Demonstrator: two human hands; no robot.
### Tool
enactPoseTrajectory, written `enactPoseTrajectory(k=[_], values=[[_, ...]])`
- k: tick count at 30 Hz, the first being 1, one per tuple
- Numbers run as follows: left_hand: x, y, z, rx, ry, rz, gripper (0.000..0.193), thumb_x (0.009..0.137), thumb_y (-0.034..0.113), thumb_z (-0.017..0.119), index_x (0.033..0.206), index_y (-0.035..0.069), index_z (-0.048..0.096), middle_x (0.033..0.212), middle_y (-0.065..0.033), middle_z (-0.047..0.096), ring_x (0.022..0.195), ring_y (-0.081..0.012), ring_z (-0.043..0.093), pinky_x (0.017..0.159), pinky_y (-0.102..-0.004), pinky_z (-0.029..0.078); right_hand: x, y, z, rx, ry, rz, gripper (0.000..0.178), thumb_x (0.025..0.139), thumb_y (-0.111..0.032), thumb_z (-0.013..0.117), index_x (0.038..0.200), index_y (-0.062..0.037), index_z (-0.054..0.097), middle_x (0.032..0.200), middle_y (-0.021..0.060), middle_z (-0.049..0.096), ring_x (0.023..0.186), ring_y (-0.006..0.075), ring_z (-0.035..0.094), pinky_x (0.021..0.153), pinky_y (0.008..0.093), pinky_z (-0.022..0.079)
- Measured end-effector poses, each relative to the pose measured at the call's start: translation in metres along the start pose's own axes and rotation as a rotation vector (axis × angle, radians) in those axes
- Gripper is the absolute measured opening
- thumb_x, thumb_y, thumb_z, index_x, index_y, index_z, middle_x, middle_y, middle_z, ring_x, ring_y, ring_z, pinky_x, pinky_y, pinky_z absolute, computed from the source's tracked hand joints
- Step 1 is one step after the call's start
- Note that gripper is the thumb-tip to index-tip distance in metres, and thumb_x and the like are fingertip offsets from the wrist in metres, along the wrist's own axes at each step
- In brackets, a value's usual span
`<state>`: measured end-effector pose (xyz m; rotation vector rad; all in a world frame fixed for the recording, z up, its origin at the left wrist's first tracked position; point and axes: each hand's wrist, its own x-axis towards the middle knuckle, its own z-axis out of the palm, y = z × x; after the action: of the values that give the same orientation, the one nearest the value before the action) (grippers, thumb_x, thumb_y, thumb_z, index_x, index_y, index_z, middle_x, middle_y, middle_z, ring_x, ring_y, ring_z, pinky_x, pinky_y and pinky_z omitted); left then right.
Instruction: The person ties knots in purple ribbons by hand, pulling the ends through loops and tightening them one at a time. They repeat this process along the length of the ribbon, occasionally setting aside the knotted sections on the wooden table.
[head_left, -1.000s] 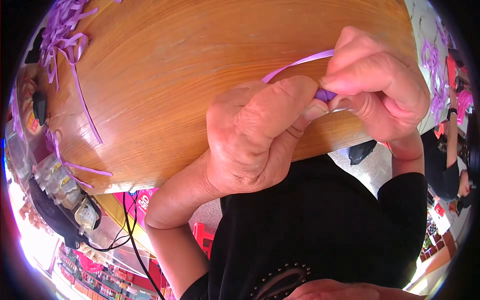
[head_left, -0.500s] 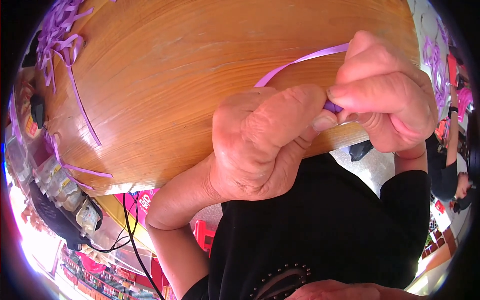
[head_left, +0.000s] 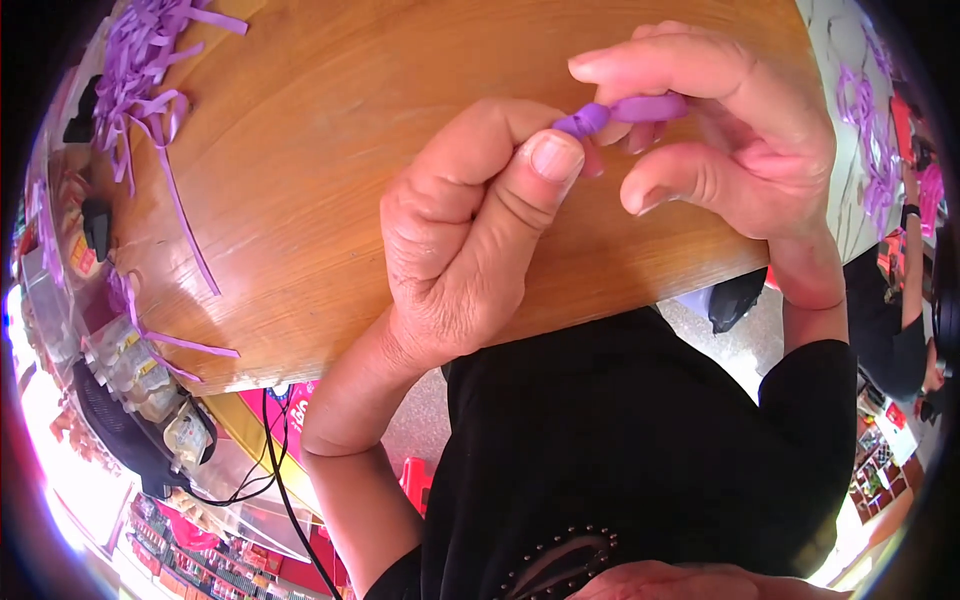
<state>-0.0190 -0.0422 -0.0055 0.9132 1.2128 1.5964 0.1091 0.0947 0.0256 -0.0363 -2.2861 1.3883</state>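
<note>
My left hand (head_left: 470, 220) is closed, its thumb and forefinger pinching a purple ribbon (head_left: 648, 108) just beside a small twisted knot (head_left: 590, 120). From the knot the ribbon reaches right, in a flat band among the fingers of my right hand (head_left: 735, 130). That hand has its thumb and forefinger spread well apart, and neither presses on the band. Whether its farther fingers touch the ribbon I cannot tell. Both hands are raised over the wooden table (head_left: 300, 200).
A heap of purple ribbons (head_left: 150, 60) lies at the table's far left, one strand trailing nearer. More ribbon strands (head_left: 130, 310) hang at the left edge. Black cables (head_left: 270, 450) run below the table. At far right are a pale surface with purple ribbons (head_left: 875, 130) and another person's arm (head_left: 912, 260).
Both hands have moved farther from my body, and the left one has turned. My right thumb and forefinger have let go of their pinch and spread. The knot now shows.
</note>
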Motion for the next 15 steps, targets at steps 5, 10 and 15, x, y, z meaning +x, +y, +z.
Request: enactPoseTrajectory(k=[5,10,15], values=[[0.001,-0.004,-0.004,-0.068,-0.080,0.015,0.012,0.092,0.008,0.050,0.093,0.000,0.059,0.070,0.0056,0.047,0.061,-0.0019,0.036,0.056,-0.0162,0.033,0.005,-0.003,-0.004,-0.172,-0.025,-0.059,0.039,0.070,-0.005,0.071,0.105,0.0062,0.058,0.078,0.0119,0.060,0.068,0.0182,0.058,0.056,0.0242,0.044],[0.004,0.002,-0.003,0.112,-0.136,0.104,0.014,0.093,0.009,0.049,0.097,-0.001,0.058,0.075,0.0009,0.053,0.063,-0.0040,0.041,0.058,-0.0168,0.036,0.005,0.006,-0.010,-0.242,-0.052,-0.185,0.031,0.070,-0.003,0.069,0.098,0.0071,0.060,0.078,0.0133,0.060,0.066,0.0195,0.058,0.054,0.0251,0.043],[0.003,0.003,-0.003,0.153,-0.066,0.089,0.013,0.092,0.008,0.051,0.097,-0.001,0.058,0.078,-0.0018,0.056,0.065,-0.0061,0.044,0.060,-0.0178,0.037,0.004,0.006,-0.008,-0.265,-0.041,-0.218,0.027,0.070,-0.002,0.069,0.094,0.0080,0.061,0.080,0.0148,0.060,0.066,0.0208,0.057,0.053,0.0258,0.042]])
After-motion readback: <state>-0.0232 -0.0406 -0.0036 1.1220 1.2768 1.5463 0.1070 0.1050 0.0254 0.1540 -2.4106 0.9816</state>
